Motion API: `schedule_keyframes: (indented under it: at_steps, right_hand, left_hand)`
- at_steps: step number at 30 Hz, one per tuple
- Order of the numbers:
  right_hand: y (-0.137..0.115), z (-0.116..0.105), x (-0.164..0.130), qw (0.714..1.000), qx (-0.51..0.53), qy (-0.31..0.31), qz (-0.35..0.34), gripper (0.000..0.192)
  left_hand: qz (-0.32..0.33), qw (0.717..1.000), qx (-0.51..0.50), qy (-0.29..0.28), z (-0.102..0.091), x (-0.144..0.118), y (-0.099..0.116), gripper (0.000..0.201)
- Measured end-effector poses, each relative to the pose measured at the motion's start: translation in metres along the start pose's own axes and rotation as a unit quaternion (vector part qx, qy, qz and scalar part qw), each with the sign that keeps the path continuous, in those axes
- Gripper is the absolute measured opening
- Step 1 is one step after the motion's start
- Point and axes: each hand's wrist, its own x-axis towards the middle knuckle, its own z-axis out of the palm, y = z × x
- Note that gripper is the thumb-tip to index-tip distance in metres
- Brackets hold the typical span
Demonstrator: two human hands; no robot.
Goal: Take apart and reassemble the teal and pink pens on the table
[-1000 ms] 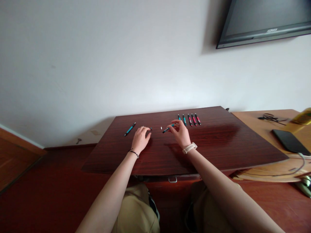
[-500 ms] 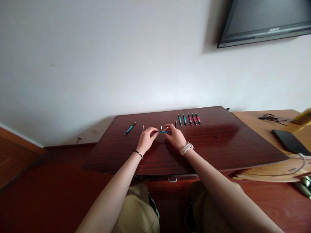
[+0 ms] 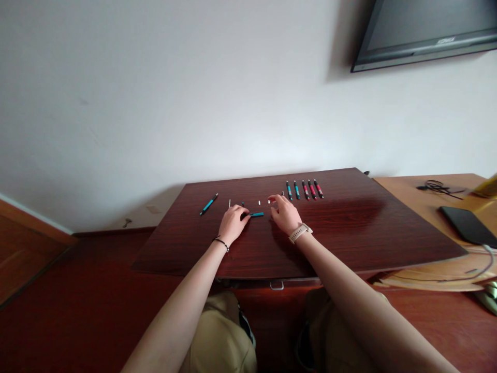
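Note:
My left hand pinches the dark end of a blue pen barrel, low over the table; its blue end points right. Away from the barrel, my right hand has its thumb and fingers apart, with a small white piece beside its fingertips. Another small white piece lies between the hands. Beyond my left hand are a thin pale rod and a tiny dark piece. Part of a slim dark piece shows behind my right hand.
A whole blue pen lies at the left of the dark wooden table. Blue pens and red pens form a row at the back right. On the lighter desk are a phone and a black cable.
My right hand has let go of the blue pen barrel and moved right, its fingers spreading. The barrel stays in my left hand. A tiny dark piece now shows beyond the left hand.

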Motion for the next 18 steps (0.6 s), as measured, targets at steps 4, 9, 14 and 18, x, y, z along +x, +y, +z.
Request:
schedule_keyframes:
  at_steps: [4, 9, 14, 18]
  right_hand:
    - [-0.003, -0.002, 0.002, 0.999, -0.032, -0.009, 0.015, 0.05]
    - [-0.003, -0.003, 0.004, 0.999, -0.042, -0.024, 0.019, 0.052]
    - [0.0, -0.005, 0.003, 0.999, -0.035, -0.015, 0.008, 0.052]
    - [0.005, -0.004, 0.002, 0.999, -0.032, -0.011, 0.007, 0.052]
  left_hand:
    - [0.02, 0.999, 0.017, 0.019, 0.002, 0.005, 0.013, 0.02]
    - [0.041, 0.997, 0.061, 0.007, 0.015, 0.014, 0.033, 0.035]
    - [0.027, 0.994, 0.107, -0.006, 0.035, 0.021, 0.044, 0.047]
    - [0.009, 0.995, 0.103, -0.013, 0.048, 0.025, 0.047, 0.048]
